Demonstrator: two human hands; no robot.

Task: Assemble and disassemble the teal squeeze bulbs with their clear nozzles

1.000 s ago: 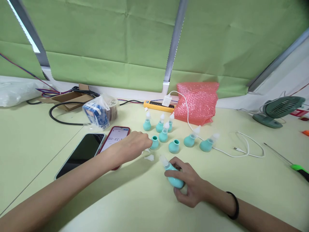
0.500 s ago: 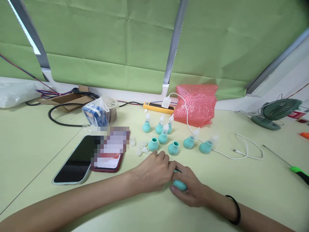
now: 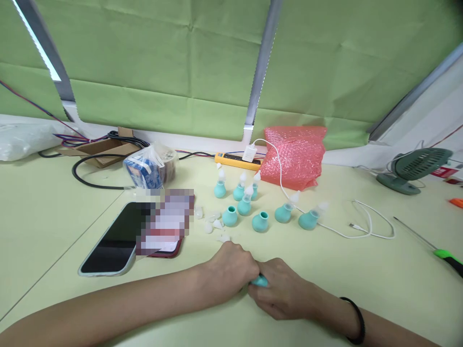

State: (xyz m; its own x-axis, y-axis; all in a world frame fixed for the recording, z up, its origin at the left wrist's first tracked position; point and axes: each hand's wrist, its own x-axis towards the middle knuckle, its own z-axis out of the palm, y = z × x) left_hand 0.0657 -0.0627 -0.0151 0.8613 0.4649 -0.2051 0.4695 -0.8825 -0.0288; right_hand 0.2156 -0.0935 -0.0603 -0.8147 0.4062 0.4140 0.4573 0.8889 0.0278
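Observation:
My left hand (image 3: 231,270) and my right hand (image 3: 280,289) meet low on the pale green table (image 3: 361,279), both closed around one teal rubber bulb (image 3: 259,281), of which only a sliver shows between them. Its clear tip is hidden under my left fingers. Beyond the hands stand several more teal bulbs (image 3: 260,220), some with clear tips and two open-mouthed. A few loose clear tips (image 3: 213,222) lie just left of them.
Two phones (image 3: 112,243) lie at the left. A blue packet in a plastic bag (image 3: 148,171), a yellow power strip (image 3: 237,161), pink bubble wrap (image 3: 294,154), a white cable (image 3: 361,226), a green fan (image 3: 415,166) and a green-handled screwdriver (image 3: 448,258) ring the work area.
My left hand came back from the loose tips by the phones and closed over the bulb in my right hand. Both hands then drew slightly toward me.

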